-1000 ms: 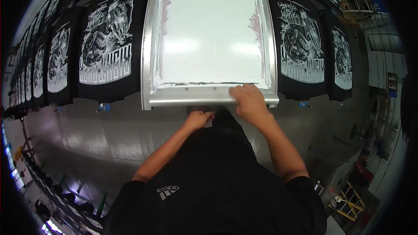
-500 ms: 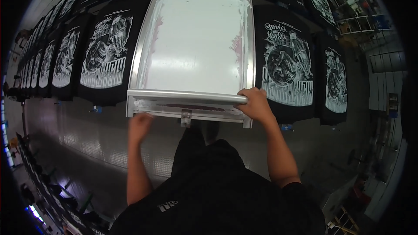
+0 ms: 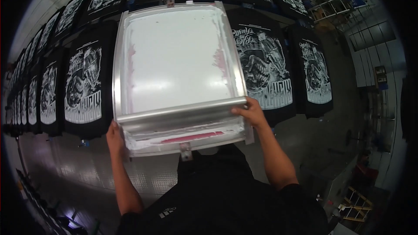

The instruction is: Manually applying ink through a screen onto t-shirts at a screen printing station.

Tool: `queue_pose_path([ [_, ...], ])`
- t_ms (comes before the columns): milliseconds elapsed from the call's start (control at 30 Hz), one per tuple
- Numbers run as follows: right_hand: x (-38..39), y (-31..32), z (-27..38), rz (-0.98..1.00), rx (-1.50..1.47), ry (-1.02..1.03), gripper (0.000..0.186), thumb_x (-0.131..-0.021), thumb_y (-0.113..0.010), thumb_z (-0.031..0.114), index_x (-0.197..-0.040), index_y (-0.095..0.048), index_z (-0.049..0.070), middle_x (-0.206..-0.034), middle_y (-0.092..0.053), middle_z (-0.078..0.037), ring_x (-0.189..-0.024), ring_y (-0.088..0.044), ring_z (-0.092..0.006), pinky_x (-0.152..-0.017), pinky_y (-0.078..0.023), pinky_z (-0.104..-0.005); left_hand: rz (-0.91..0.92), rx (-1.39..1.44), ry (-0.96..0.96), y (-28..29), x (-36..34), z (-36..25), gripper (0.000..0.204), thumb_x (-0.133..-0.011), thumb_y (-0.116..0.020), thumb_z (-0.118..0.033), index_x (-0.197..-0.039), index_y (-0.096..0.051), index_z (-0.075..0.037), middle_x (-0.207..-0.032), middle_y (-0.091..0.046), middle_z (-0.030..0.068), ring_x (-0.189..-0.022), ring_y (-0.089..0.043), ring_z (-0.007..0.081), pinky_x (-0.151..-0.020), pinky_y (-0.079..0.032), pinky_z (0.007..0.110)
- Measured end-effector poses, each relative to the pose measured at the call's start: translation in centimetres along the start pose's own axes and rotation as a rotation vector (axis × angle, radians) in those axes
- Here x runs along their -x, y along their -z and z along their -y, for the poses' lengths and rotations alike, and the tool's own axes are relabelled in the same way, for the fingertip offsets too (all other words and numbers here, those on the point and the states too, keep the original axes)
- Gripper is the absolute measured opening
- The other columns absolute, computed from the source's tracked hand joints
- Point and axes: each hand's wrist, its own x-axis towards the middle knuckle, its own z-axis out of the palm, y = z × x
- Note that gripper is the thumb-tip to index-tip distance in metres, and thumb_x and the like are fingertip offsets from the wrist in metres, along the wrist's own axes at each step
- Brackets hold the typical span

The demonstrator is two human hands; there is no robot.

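Observation:
A metal-edged screen printing frame with white ink over its mesh is in front of me, turned a little. Across its near end lies a long metal squeegee. My left hand is closed on the frame's left side near the front corner, its fingers partly hidden by the rail. On the opposite side, my right hand grips the frame's right rail, with its thumb against the squeegee's right end. White ink and a reddish strip show between the squeegee and the near rail, where a small metal bracket sits.
Black T-shirts with white prints lie on boards in a long row to the left. More printed shirts are at the right and along the far side. A yellow stepladder stands at the lower right, on the grey floor.
My left hand has moved from below the near rail to the frame's left side. The frame now looks closer and tilted, and my right hand has shifted onto its right rail.

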Motion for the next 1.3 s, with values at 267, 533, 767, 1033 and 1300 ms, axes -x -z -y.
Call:
queue_pose_path([
  [267,7.7,23.4,-0.3,-0.197,0.003,0.068,0.035,-0.068,-0.080,0.004,-0.099,-0.066,-0.001,-0.089,-0.069,-0.006,-0.082,-0.064,-0.0127,-0.077,-0.051,-0.0284,0.148,-0.062,-0.136,-23.0,10.0,-3.4,0.054,-0.102,-0.050,-0.037,-0.135,-0.050,0.006,-0.127,-0.061,0.0190,-0.117,-0.057,0.0224,-0.100,-0.042,0.032],
  [533,7.7,38.3,-3.0,-0.128,-0.020,0.033,0.036,-0.067,-0.080,0.004,-0.101,-0.066,-0.001,-0.092,-0.068,-0.006,-0.088,-0.062,-0.0143,-0.083,-0.048,-0.0292,0.141,0.091,-0.117,-34.5,18.0,-5.0,0.047,-0.102,-0.052,-0.030,-0.131,-0.054,0.006,-0.124,-0.063,0.0172,-0.113,-0.058,0.0196,-0.098,-0.043,0.030],
  [767,4.5,41.2,-3.5,-0.172,0.109,0.006,0.037,-0.071,-0.081,0.005,-0.105,-0.067,-0.002,-0.095,-0.069,-0.007,-0.088,-0.063,-0.0150,-0.083,-0.051,-0.0302,0.075,-0.072,-0.028,-37.1,17.1,-5.9,0.051,-0.101,-0.052,-0.036,-0.130,-0.055,0.006,-0.126,-0.062,0.0197,-0.118,-0.058,0.0231,-0.100,-0.043,0.032],
  [1033,2.7,40.2,-6.5,-0.106,0.023,0.053,0.038,-0.073,-0.081,0.006,-0.108,-0.067,0.000,-0.099,-0.068,-0.006,-0.094,-0.061,-0.0143,-0.086,-0.048,-0.0285,0.096,0.067,0.029,-37.7,14.9,-5.0,0.054,-0.101,-0.051,-0.038,-0.134,-0.052,0.004,-0.123,-0.063,0.0118,-0.111,-0.056,0.0153,-0.096,-0.042,0.027],
  [1300,3.4,39.9,-7.5,-0.076,0.024,0.045,0.041,-0.073,-0.082,0.007,-0.111,-0.066,0.000,-0.100,-0.068,-0.005,-0.095,-0.060,-0.0132,-0.087,-0.047,-0.0283,0.074,-0.124,-0.108,-37.7,15.5,-4.1,0.053,-0.101,-0.052,-0.039,-0.133,-0.054,0.002,-0.123,-0.064,0.0131,-0.114,-0.057,0.0179,-0.099,-0.041,0.028],
])
